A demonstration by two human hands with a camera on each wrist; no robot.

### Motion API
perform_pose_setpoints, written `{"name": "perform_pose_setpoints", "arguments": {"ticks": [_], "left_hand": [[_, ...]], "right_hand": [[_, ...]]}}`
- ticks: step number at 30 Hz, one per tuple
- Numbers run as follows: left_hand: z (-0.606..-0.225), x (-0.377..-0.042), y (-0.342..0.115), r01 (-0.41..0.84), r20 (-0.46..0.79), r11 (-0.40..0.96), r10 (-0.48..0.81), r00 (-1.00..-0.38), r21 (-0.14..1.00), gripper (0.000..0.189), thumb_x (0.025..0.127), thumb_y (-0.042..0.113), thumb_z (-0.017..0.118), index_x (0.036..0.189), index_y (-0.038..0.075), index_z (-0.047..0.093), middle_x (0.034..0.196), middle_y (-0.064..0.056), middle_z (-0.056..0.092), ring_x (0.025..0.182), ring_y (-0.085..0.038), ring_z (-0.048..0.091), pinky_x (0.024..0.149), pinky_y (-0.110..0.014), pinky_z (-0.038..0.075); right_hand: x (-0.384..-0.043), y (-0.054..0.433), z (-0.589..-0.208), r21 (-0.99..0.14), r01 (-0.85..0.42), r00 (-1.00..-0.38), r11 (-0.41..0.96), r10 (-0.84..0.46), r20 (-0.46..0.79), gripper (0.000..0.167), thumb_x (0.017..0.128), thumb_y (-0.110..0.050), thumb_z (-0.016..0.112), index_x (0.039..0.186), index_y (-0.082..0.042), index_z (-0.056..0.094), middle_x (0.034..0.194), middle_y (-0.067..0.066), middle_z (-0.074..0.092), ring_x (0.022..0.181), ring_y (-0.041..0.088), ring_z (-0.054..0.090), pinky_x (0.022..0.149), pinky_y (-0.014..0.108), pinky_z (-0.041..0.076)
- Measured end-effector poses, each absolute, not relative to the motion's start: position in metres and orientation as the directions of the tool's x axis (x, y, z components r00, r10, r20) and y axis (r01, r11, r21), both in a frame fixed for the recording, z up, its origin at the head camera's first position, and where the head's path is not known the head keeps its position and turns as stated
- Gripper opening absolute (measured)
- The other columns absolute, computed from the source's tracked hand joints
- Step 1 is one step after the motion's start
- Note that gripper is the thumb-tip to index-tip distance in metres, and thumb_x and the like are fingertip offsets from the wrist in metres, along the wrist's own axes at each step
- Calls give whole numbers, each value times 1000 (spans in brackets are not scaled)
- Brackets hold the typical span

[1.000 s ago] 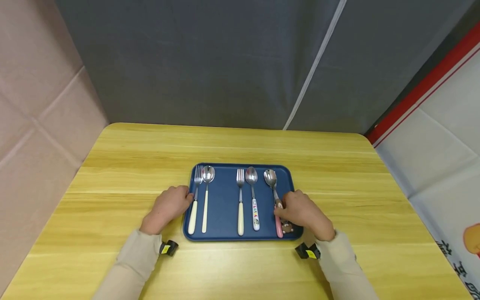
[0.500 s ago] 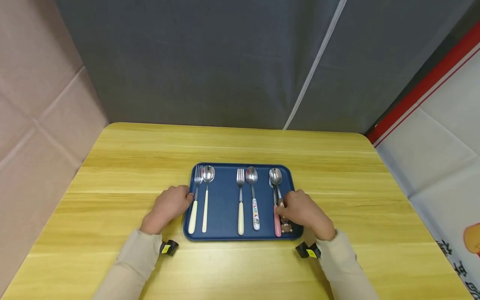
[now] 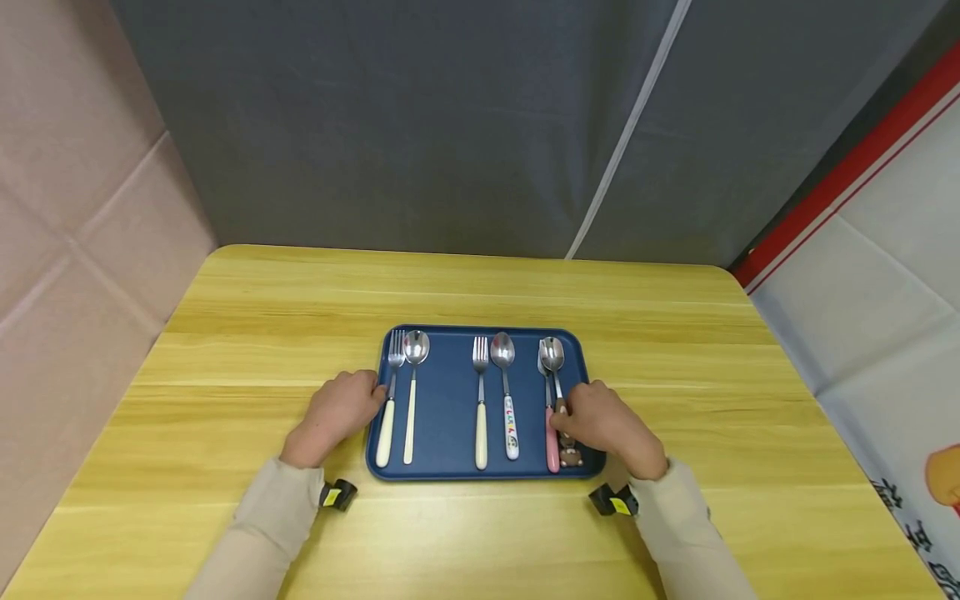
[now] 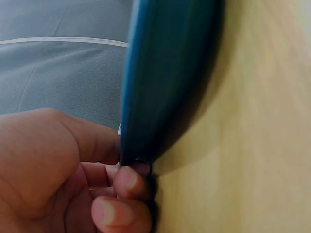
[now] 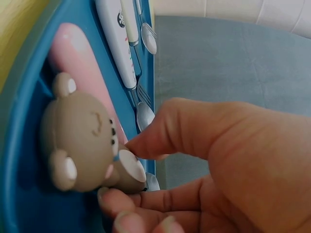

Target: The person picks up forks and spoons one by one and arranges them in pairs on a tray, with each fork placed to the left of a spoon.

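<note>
A blue tray (image 3: 450, 400) lies on the table with cutlery on it. My left hand (image 3: 341, 414) grips the tray's left rim; the left wrist view shows the thumb on the rim and curled fingertips (image 4: 127, 179) by its underside. At the tray's right end my right hand (image 3: 606, 421) pinches a spoon (image 3: 552, 354) by its brown bear-shaped handle (image 5: 80, 138). Right beside it lies a pink-handled utensil (image 3: 552, 442), its head partly covered by that spoon's bowl. A cream-handled fork (image 3: 386, 429) lies near my left fingers.
A cream-handled spoon (image 3: 410, 417) lies beside the left fork. In the tray's middle are another cream-handled fork (image 3: 481, 425) and a spoon with a patterned white handle (image 3: 511, 425). The wooden table (image 3: 465, 287) ends at a grey curtain (image 3: 420, 125).
The bear-handled spoon's bowl has swung right and the spoon now lies straighter. The pink-handled utensil's lower end has shifted slightly left. My left hand and the tray have stayed put.
</note>
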State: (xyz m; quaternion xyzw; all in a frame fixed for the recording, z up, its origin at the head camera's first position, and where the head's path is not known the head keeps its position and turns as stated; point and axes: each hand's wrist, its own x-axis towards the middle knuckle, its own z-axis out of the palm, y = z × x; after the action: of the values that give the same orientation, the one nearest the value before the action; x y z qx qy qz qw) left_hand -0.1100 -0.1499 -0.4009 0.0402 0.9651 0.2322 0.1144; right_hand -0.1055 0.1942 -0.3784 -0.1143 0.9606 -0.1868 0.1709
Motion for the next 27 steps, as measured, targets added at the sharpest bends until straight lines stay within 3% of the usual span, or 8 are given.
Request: {"name": "perform_pose_setpoints", "arguments": {"ticks": [27], "left_hand": [[-402, -110, -149, 26, -204, 890, 132, -970, 455, 25, 97, 22, 48, 78, 8, 56, 62, -6, 50, 56, -22, 50, 48, -35, 38]], "right_hand": [[-108, 201, -374, -392, -64, -920, 918, -206, -334, 34, 87, -19, 64, 55, -9, 56, 50, 0, 46, 46, 14, 45, 45, 25, 32]]}}
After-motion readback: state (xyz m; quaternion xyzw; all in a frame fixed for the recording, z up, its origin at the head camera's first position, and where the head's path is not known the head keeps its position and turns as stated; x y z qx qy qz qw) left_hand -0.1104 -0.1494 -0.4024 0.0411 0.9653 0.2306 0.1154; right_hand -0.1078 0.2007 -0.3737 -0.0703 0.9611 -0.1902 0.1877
